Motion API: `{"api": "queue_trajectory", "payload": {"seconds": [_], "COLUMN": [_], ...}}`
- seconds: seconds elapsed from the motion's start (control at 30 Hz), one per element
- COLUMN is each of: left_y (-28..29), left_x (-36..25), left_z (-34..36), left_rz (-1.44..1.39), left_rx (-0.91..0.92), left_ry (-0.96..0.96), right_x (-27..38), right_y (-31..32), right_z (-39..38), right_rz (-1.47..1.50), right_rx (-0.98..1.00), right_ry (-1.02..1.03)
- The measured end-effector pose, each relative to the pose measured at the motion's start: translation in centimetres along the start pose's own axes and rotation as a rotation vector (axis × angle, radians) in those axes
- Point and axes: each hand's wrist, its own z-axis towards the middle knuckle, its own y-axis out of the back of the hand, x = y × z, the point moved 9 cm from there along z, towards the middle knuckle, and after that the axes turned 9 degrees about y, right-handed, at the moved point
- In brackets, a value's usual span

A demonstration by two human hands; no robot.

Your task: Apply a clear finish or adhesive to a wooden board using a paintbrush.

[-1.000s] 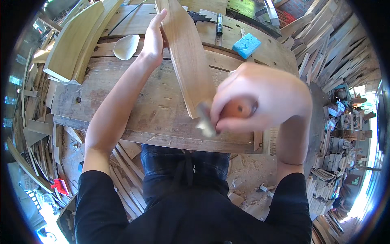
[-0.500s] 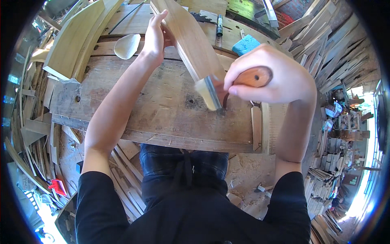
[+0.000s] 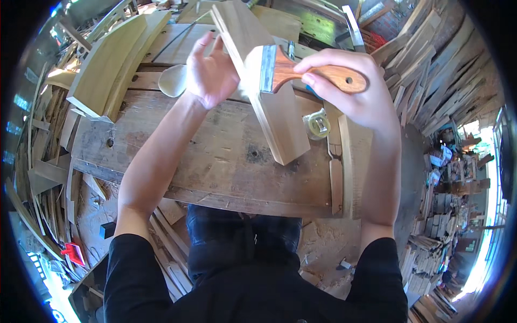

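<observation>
My right hand grips the wooden handle of a wide, flat paintbrush. Its pale bristles lie against the near left edge of a long wooden board, around mid-length. The board slants across the workbench, its lower end on the bench top. My left hand is beside the board's left edge, palm showing and fingers spread; whether it touches the wood is hard to make out. A pale rounded piece lies just left of that hand.
Curved wooden pieces stand at the bench's left. A round yellowish clear object sits right of the board, and a black marker lies beyond it. The worn workbench has holes in its top. Stacked timber fills the right side.
The brush has moved up and left from the board's lower end to its left edge. The board's lower end has come nearer me. My left hand has turned, its fingers now spread.
</observation>
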Motion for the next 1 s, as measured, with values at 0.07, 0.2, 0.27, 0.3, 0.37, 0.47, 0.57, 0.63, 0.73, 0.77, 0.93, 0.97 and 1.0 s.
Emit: {"api": "queue_trajectory", "payload": {"seconds": [0.07,0.2,0.27,0.3,0.37,0.47,0.57,0.63,0.73,0.77,0.93,0.97,1.0], "left_y": [-1.1,-2.7,-2.8,-2.6,-1.1,-0.8,-1.6,-2.5,-2.5,-2.1,-1.1,-0.8,-0.7], "left_x": [0.0,1.1,0.8,0.7,0.5,1.6,3.2,3.1,2.6,2.5,2.2,1.9,2.0], "left_z": [-0.6,-1.1,-1.5,-1.6,-1.6,-1.3,-1.4,-1.3,-1.6,-1.3,-1.0,-1.1,-1.1], "left_rz": [0.091,0.234,0.376,0.466,0.51,0.524,0.555,0.587,0.661,0.635,0.555,0.535,0.537], "left_rx": [-0.019,0.07,0.086,0.136,0.038,-0.039,-0.063,-0.061,-0.102,-0.148,-0.228,-0.255,-0.256], "left_ry": [0.006,0.058,-0.019,-0.049,-0.089,-0.086,-0.023,-0.026,-0.035,-0.041,-0.068,-0.073,-0.068], "right_x": [0.8,0.7,1.0,1.6,2.1,2.9,1.7,0.5,0.0,0.0,0.3,0.4,0.5], "right_y": [0.3,1.9,2.5,2.3,2.7,2.3,1.7,1.3,0.2,0.4,0.8,0.5,0.2], "right_z": [0.2,-0.1,-0.4,-0.2,-0.5,-0.2,0.0,-0.1,0.4,0.4,-0.3,-0.4,-0.4], "right_rz": [-0.02,0.082,0.078,0.078,0.183,0.174,0.106,0.121,0.235,0.173,0.103,0.12,0.136], "right_rx": [-0.049,-0.301,-0.383,-0.375,-0.483,-0.504,-0.484,-0.414,-0.314,-0.282,-0.151,-0.1,-0.05], "right_ry": [0.056,0.003,-0.013,0.003,-0.01,-0.007,-0.044,-0.156,-0.207,-0.163,-0.159,-0.153,-0.147]}}
